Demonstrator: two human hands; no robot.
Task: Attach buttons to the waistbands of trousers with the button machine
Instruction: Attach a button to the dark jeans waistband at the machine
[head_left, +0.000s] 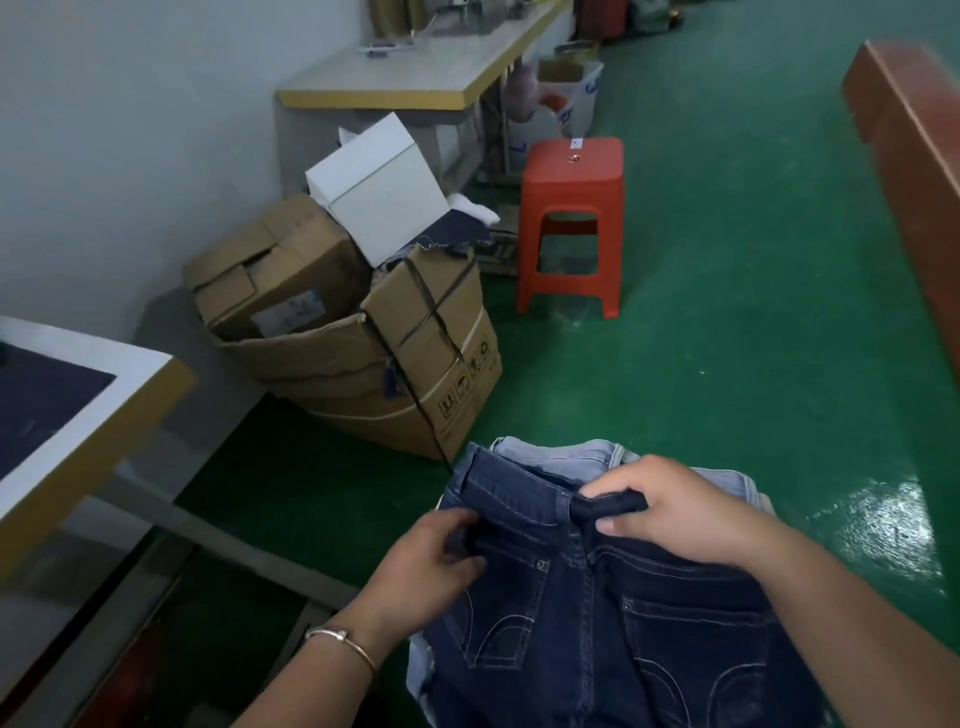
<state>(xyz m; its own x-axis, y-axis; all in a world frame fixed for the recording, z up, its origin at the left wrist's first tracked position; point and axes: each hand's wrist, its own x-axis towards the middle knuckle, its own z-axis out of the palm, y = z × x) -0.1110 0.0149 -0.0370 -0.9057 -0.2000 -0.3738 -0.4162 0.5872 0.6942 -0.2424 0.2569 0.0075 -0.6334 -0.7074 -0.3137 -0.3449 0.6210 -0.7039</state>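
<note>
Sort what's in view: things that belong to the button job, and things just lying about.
Job:
- dark jeans, waistband gripped by left hand and right hand
- lighter jeans underneath
- work table at left

Lying about:
- cardboard boxes
- white box
- red stool
- far table

Both hands forward, left hand (434, 553) curled, right hand (670, 512) pinching

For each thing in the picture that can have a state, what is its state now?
Dark jeans: held at the waistband by both hands.
Left hand: gripping the waistband.
Right hand: gripping the waistband.
Light jeans: lying under the dark jeans.
Big cardboard box: open, crumpled.
Red stool: upright.
</note>
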